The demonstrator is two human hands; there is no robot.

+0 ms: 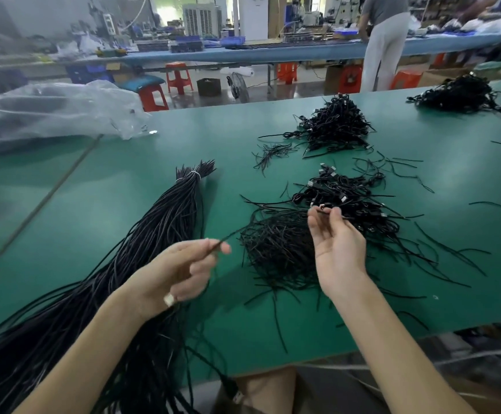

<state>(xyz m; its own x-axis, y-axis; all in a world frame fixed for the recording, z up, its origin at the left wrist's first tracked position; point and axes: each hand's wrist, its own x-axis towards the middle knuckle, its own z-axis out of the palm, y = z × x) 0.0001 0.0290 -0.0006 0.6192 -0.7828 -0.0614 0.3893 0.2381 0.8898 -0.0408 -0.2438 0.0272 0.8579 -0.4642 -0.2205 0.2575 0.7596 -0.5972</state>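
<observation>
Nearest the camera, two bare forearms reached out over a flat green work table (94, 204). The left hand (180, 273) pinched one thin black tie strip (234, 233) between thumb and forefinger, its free end slanting up and away, seemingly held ready to wrap. The right hand (337, 243), palm turned up, gripped a short black cable with a silver plug (325, 209) at its fingertips, lifted just above the table, probably so the strip could be passed round it.

Under the left arm lay a long thick bundle of black cords (153, 234), bound near its far end by a white band (195, 174), which kept the cords together. Between the hands sat a loose heap of black tie strips (276, 246), close enough for either hand to draw from. Just beyond the right hand's fingers was a low pile of short black cables with silver plugs (348, 195), likely the working stock.

Further back stood a taller mound of black cables (336, 124), apparently set apart, with a small scatter of strips (273, 152) beside it. Another dark mound (458, 94) lay at the far right edge. A crumpled clear plastic bag (55, 109) rested far left.

Beyond the table were red plastic stools (178, 77) and a standing person (385, 40) at a long blue bench (273, 53).
</observation>
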